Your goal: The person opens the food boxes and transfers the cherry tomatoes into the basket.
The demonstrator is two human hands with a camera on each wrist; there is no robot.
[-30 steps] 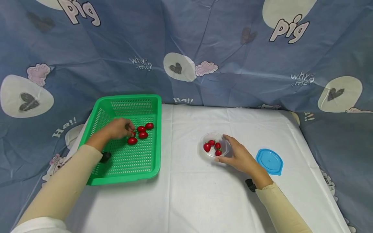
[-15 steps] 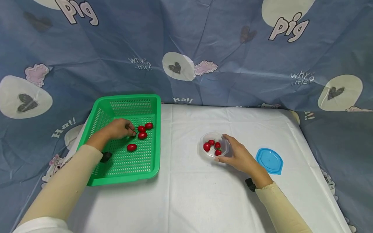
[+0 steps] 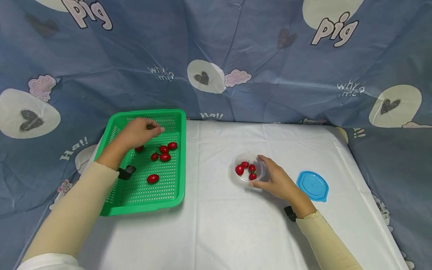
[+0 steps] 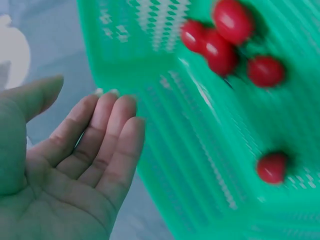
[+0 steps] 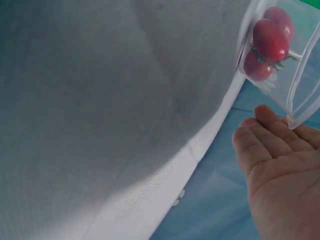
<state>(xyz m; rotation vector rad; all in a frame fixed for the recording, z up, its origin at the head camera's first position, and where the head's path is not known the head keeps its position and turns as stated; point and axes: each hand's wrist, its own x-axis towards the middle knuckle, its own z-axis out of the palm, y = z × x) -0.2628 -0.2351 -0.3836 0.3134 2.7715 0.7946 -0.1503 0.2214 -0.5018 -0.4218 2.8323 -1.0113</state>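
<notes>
My left hand (image 3: pixel 141 131) hovers over the far left part of a green plastic basket (image 3: pixel 182 165). Its fingers are loosely extended, and the left wrist view shows the palm (image 4: pixel 75 195) bare. Several cherry tomatoes (image 3: pixel 165 157) lie on the basket floor; one tomato (image 3: pixel 153 179) sits apart toward the near side, and another is partly hidden by the left hand. On the white cloth, my right hand (image 3: pixel 276 179) holds a small clear plastic container (image 3: pixel 237 159) from its right, thumb at the near side and fingers at the far side. Inside are several cherry tomatoes (image 5: pixel 270 40) with green stems.
A blue lid (image 3: pixel 312 186) lies on the white tablecloth (image 3: pixel 216 225), right of the container. Behind the table hangs a blue printed cloth (image 3: pixel 263 101). The basket's raised walls stand between the left hand and the container.
My left hand has lifted away from the tomatoes toward the back of the basket, its fingers opening. One tomato has rolled nearer the front. The right hand and container stay in place.
</notes>
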